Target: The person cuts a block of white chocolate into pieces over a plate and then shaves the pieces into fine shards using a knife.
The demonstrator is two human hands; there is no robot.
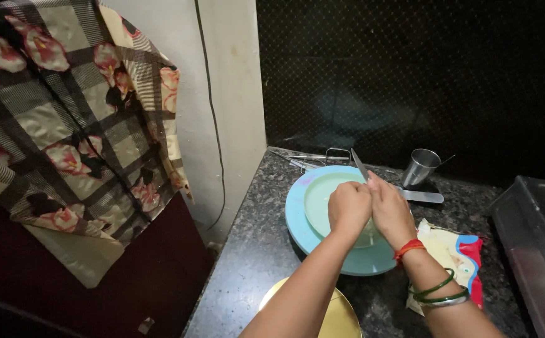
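Head view: hands [369, 209] meet over plate [297, 209].

Counter layout by the wall corner

A plate [304, 219] lay on the counter [254, 263], with both hands [369, 209] together over its middle, left hand [349, 208] touching right hand [390, 213]. A knife [361, 166] rose behind the hands. A cup [420, 168] stood behind and right of the plate, a packet [457, 253] lay right of it under the right wrist, and a second plate [341, 319] sat in front. A stove [535, 238] was far right; a cloth [72, 125] hung at left.
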